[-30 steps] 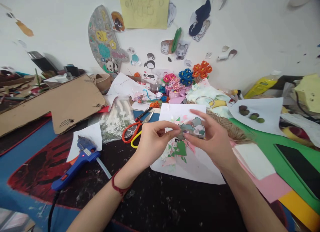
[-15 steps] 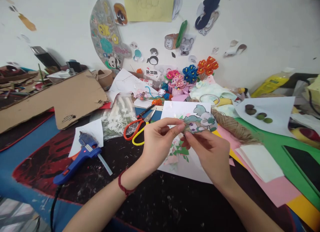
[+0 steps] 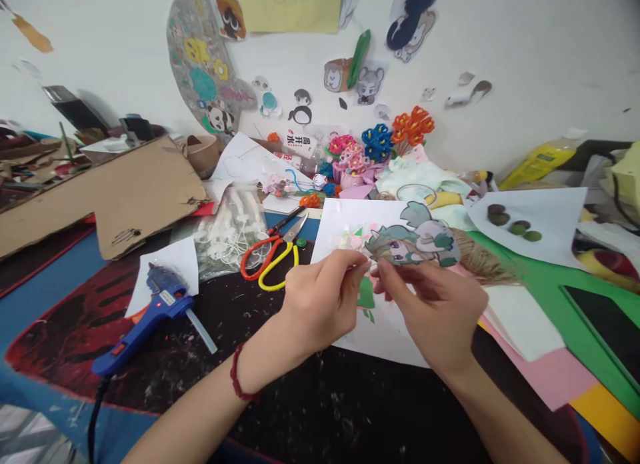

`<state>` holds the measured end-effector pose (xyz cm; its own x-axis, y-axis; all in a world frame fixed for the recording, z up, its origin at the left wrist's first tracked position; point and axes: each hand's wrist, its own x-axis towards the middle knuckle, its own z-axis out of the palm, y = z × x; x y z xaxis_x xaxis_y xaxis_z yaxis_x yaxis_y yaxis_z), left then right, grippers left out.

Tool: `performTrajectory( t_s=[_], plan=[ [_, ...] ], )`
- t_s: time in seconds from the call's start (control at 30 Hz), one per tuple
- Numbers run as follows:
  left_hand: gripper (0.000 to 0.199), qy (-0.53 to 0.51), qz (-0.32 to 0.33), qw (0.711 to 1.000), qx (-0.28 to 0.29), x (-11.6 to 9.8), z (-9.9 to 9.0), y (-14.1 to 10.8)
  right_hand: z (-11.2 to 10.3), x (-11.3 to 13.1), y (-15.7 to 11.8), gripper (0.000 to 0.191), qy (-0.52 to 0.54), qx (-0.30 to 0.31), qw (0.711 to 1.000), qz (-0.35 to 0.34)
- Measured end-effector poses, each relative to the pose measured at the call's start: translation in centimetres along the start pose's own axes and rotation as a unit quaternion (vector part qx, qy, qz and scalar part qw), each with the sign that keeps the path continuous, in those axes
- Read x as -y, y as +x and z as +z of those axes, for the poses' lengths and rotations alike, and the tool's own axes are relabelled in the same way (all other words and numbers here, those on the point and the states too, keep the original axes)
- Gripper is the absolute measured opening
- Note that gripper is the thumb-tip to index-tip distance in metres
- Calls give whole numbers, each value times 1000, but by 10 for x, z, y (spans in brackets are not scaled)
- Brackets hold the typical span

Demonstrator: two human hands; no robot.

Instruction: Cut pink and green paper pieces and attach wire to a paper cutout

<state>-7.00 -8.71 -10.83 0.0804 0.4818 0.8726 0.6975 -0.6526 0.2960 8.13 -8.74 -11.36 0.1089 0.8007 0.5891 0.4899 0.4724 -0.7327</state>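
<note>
A paper cutout [image 3: 425, 241] of a cartoon character, in teal, grey and tan, is raised above the white sheet. My right hand [image 3: 437, 311] pinches its lower edge between thumb and fingers. At the cutout's left tip, my left hand [image 3: 320, 297] is closed in a pinch; its fingertips are partly hidden. Beneath both hands lies the white paper sheet [image 3: 395, 334] with green and pink paper scraps [image 3: 367, 294] on it. Left of my left hand rest scissors [image 3: 275, 257] with one red and one yellow handle, blades apart.
A blue glue gun [image 3: 160, 314] lies at left, its tip on a small white paper. Cardboard [image 3: 145, 191] and a bag of white strings [image 3: 233, 231] are behind it. Twine [image 3: 485, 257], coloured paper [image 3: 535, 374] and a phone [image 3: 600, 324] lie right. Pipe-cleaner flowers [image 3: 377, 144] stand at the back.
The cutout has moved right and tilted, with my right hand moving along with it. My left fingers have drawn closer together at its left tip. The whole view has shifted slightly.
</note>
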Motion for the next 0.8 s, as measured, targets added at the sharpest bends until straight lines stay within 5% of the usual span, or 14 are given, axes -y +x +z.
performTrajectory(
  t_s=[0.8],
  plan=[
    [5,11,-1,1000,2,-1,1,0,0,-3,0,16,-19,-5,1000,-23]
  ],
)
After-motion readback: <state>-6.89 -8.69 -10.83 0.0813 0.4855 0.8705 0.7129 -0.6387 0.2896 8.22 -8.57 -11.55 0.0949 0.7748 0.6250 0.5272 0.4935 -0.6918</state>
